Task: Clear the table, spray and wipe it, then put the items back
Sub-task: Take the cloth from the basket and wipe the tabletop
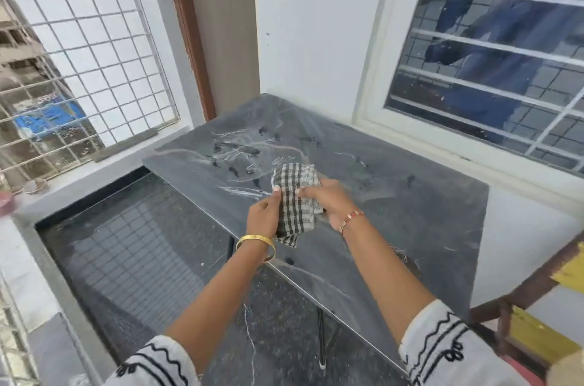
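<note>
A dark grey table (pixel 410 215) stands in the corner under a window, its top streaked with wet spray marks and droplets. A black-and-white checked cloth (pixel 295 196) is bunched just above the table's middle. My left hand (pixel 264 215) grips the cloth's near left side, thumb on top. My right hand (pixel 328 199) holds its right side with fingers curled round the fabric. No other item stands on the tabletop.
A barred glass window (pixel 493 63) is behind the table on the right. A grilled opening (pixel 79 69) with a grey ledge (pixel 94 174) lies to the left. A wooden and yellow frame (pixel 537 316) stands at the right edge. Dark stone floor (pixel 142 259) lies beside the table.
</note>
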`<state>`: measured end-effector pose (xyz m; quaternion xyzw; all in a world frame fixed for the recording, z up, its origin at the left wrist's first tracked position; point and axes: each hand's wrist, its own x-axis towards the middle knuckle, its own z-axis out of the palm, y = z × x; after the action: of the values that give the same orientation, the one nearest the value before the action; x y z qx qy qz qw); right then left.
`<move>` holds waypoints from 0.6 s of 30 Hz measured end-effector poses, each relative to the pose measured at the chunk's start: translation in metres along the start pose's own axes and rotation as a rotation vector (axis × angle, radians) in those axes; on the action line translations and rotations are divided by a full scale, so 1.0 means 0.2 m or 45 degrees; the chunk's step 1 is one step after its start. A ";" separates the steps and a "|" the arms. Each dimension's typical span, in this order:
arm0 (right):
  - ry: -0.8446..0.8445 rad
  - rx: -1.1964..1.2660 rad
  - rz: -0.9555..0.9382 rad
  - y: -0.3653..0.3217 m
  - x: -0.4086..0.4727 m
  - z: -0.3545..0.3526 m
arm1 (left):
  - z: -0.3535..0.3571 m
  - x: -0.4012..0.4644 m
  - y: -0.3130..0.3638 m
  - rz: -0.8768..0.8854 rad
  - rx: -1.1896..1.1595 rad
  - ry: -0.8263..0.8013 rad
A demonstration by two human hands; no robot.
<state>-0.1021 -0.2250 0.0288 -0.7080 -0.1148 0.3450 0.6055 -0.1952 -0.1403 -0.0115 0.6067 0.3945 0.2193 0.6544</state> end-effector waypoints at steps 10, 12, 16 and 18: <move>-0.060 0.248 -0.020 -0.19 0.36 0.34 | -0.23 0.48 0.12 -0.110 -0.119 -0.068; -0.053 0.337 0.000 -0.21 0.46 0.37 | -0.22 0.59 0.12 -0.152 -0.163 -0.074; -0.062 0.500 0.060 -0.24 0.70 0.40 | -0.17 0.86 0.12 -0.249 -0.176 -0.119; -0.073 0.567 0.069 -0.26 0.79 0.39 | -0.16 0.99 0.10 -0.347 -0.139 -0.137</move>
<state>-0.0215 -0.0592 0.0191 -0.5495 -0.0337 0.3979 0.7338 -0.0992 0.0336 -0.0401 0.5219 0.4252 0.1167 0.7303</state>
